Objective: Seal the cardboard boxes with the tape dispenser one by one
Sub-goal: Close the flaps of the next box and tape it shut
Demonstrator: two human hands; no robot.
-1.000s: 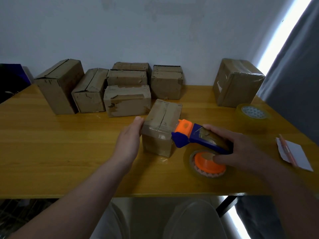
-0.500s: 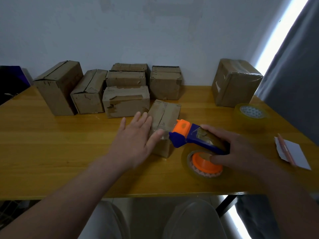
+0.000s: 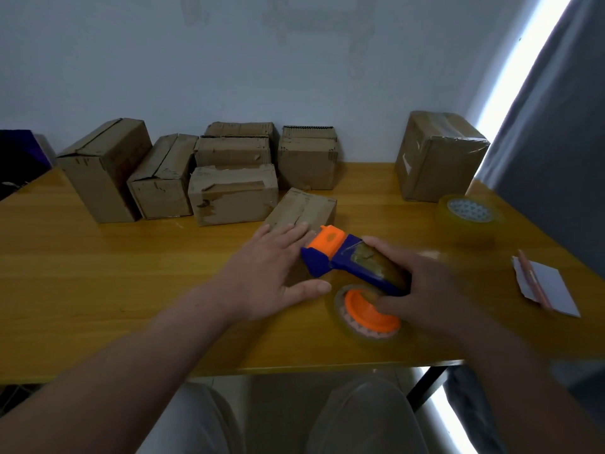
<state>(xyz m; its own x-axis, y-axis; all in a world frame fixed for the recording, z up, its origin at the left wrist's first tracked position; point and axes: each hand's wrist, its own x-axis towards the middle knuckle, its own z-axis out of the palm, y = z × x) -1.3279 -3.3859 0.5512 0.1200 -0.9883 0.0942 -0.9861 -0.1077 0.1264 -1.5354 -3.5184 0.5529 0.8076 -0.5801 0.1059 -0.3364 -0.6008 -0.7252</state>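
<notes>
Item under work: a small cardboard box (image 3: 306, 208) stands on the wooden table (image 3: 98, 273), a little right of centre, with its top seam running from near to far.

Left hand (image 3: 268, 276): palm down over the near end of the box top. The fingers are straight and slightly apart, pointing to the far right. The thumb is splayed out to the right, its tip close to the tape dispenser (image 3: 347, 260). The forearm comes in from the near left, bare.

Right hand (image 3: 422, 290): the fingers are wrapped over the blue handle of the tape dispenser and the thumb is tucked under it against the orange hub. It is somewhat blurred. The orange head of the tool points left and far and sits at the near right corner of the box, just beside the left fingers. Whether the head touches the cardboard cannot be told. The tape roll (image 3: 366, 326) on the hub hangs low over the table near its front edge.

Surroundings: a group of cardboard boxes (image 3: 229, 194) stands along the far left by the wall. One larger box (image 3: 438, 155) stands alone at the far right. A spare roll of clear tape (image 3: 468, 213) lies near it. To the right are a slip of paper (image 3: 550, 290) and a pencil (image 3: 532, 276) lying on it.
</notes>
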